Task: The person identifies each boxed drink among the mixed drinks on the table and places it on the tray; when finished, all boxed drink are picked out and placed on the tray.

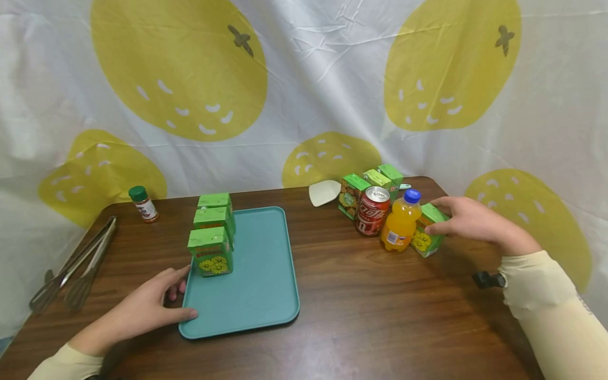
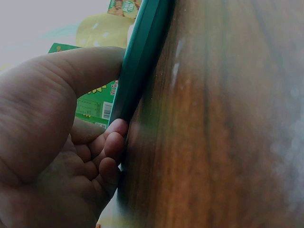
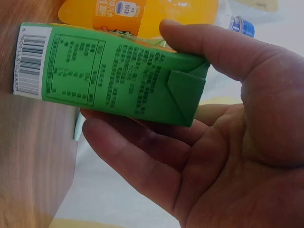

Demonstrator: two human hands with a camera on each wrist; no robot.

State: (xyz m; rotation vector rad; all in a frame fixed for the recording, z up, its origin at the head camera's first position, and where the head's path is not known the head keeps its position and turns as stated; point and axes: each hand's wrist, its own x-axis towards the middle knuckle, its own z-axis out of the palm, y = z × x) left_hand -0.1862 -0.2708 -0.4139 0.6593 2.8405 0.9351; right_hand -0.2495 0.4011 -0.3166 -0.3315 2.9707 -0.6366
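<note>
Presently gripping green printed carton [image 1: 428,243] in right hand [image 1: 467,219], just beside blue-capped bottle of orange liquid [image 1: 400,226]; pinching rim of teal rectangular tray [image 1: 263,279] with left hand [image 1: 151,301].

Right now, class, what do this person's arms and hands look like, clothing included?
The left sleeve and right sleeve are long and pale cream. The left hand and right hand are bare. A small black piece juts out at the right sleeve's end; its purpose is unclear.

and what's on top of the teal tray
Three green drink cartons stand in a row along the left side of the teal tray; the patch beneath them is covered.
</note>
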